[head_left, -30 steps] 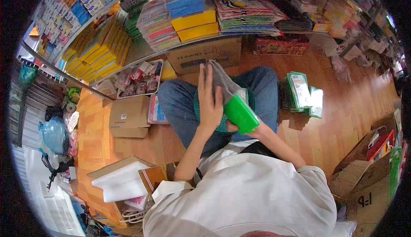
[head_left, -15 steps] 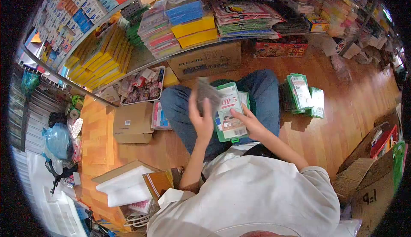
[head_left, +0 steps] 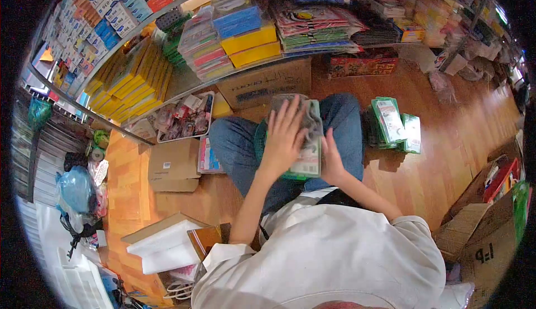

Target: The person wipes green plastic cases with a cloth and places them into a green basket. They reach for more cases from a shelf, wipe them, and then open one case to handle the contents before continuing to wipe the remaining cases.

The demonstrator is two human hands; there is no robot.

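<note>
Centrally | green case point(head_left: 306, 167) under grey sheet point(head_left: 313, 120), left grip point(head_left: 284, 142) spread above | right grip point(head_left: 333, 163) open alongside

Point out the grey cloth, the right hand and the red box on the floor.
Grey cloth point(head_left: 314, 123): head view, on its part right of the left hand's point(head_left: 283, 144) fingers.
Right hand point(head_left: 333, 165): head view, on the back of the hand.
Red box point(head_left: 363, 66): head view, on its printed side.
</note>
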